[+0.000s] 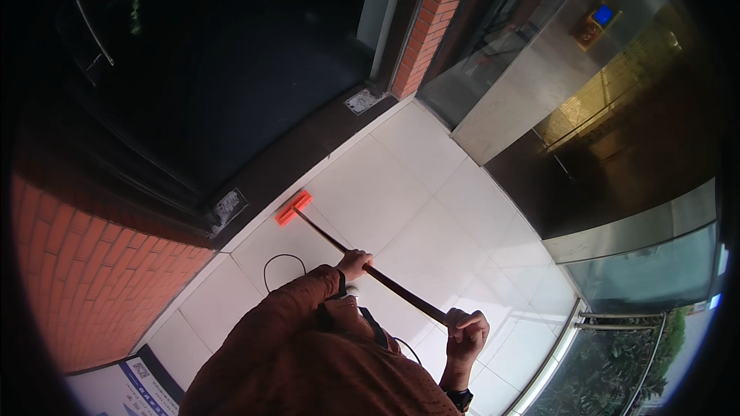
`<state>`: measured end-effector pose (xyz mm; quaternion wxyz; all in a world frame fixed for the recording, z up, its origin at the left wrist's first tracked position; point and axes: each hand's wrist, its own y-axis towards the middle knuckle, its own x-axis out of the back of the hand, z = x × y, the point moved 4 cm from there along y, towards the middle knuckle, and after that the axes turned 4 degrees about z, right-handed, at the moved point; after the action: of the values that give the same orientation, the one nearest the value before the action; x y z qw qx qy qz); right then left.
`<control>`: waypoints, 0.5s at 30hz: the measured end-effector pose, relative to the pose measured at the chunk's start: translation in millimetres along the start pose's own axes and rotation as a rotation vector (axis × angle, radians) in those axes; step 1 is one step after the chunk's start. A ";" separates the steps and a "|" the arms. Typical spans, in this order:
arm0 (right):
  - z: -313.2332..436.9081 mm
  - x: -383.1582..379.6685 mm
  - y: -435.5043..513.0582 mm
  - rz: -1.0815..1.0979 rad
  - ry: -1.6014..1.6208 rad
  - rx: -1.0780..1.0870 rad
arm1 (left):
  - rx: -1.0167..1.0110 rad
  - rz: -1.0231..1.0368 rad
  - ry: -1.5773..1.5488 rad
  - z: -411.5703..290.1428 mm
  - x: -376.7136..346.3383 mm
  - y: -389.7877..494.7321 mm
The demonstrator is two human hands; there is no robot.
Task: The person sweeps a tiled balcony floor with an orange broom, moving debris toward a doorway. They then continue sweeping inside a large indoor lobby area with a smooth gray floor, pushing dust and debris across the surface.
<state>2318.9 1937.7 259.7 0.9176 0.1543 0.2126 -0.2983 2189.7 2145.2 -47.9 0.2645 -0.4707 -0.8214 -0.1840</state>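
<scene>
A broom or floor brush with a red-orange head (293, 208) rests on the white tiled floor (399, 185), close to the dark threshold. Its long brown handle (404, 293) runs down to the right across the view. My left hand (354, 264) is closed around the middle part of the handle. Near the handle's upper end, my right hand (467, 332) grips it, with a dark band on the wrist. Whether the head has bristles or a sponge cannot be told from above.
Red brick walls (115, 266) flank a dark doorway with a black sill (300, 150). An elevator-like metal frame (520, 86) with a lit blue panel stands on the right. A glass door with metal handles (621, 320) is at lower right. A printed board (110, 393) lies lower left.
</scene>
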 end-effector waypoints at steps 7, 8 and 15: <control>37.6 36.6 37.2 -0.145 -0.020 0.079 | -0.056 0.256 -0.055 -26.7 -35.8 57.1; 55.5 38.7 47.9 -0.157 -0.093 0.122 | -0.098 0.360 -0.090 -42.0 -42.4 74.7; 127.2 17.9 126.4 -0.170 -0.461 0.360 | -0.247 0.666 -0.331 -110.9 -18.7 174.9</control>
<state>2447.4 1974.7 380.5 0.8713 0.2243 -0.0454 -0.4340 2378.8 2157.0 37.8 0.1149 -0.7632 -0.6269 -0.1069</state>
